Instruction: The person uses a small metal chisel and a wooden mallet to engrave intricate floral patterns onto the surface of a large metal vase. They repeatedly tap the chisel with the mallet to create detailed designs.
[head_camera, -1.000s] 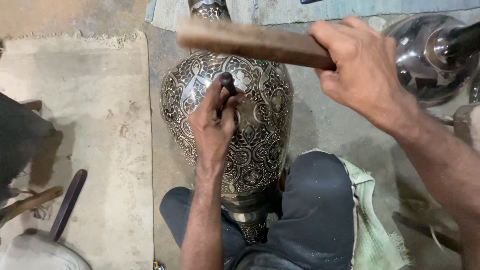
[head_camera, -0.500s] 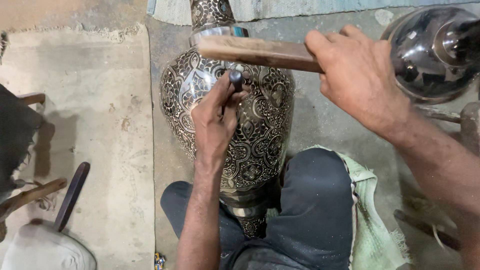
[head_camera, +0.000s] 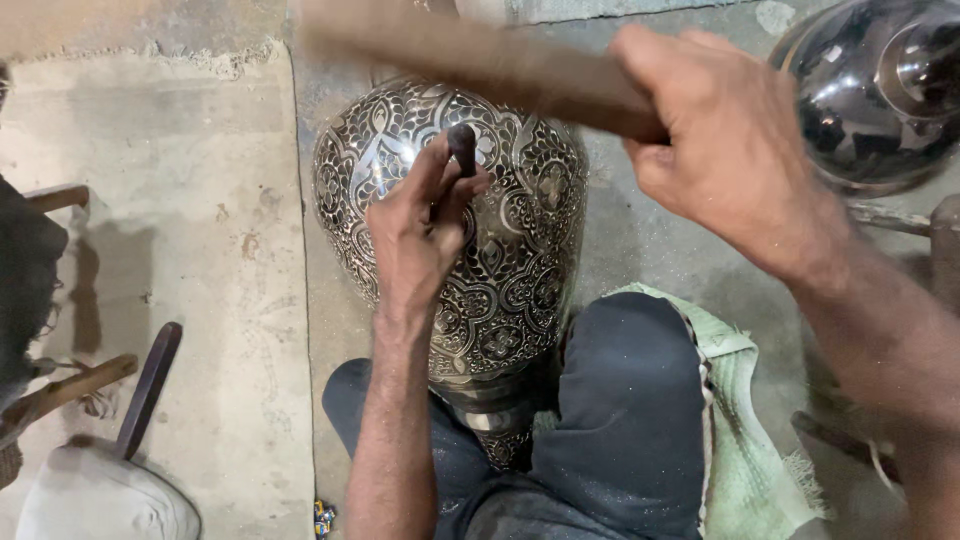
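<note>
Left hand (head_camera: 420, 235) pinches punch (head_camera: 462, 150) upright on engraved vase (head_camera: 520, 260); right hand (head_camera: 725, 150) fisted on wooden mallet (head_camera: 480, 60), head at 11 o'clock above punch.

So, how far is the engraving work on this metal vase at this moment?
Much looks done: the vase already carries dense floral patterns over its visible side. In hand: the left hand presses a small chisel to the upper body, while the right hand holds a wooden mallet above it, blurred. What is left cannot be judged; the far side is hidden.
</note>
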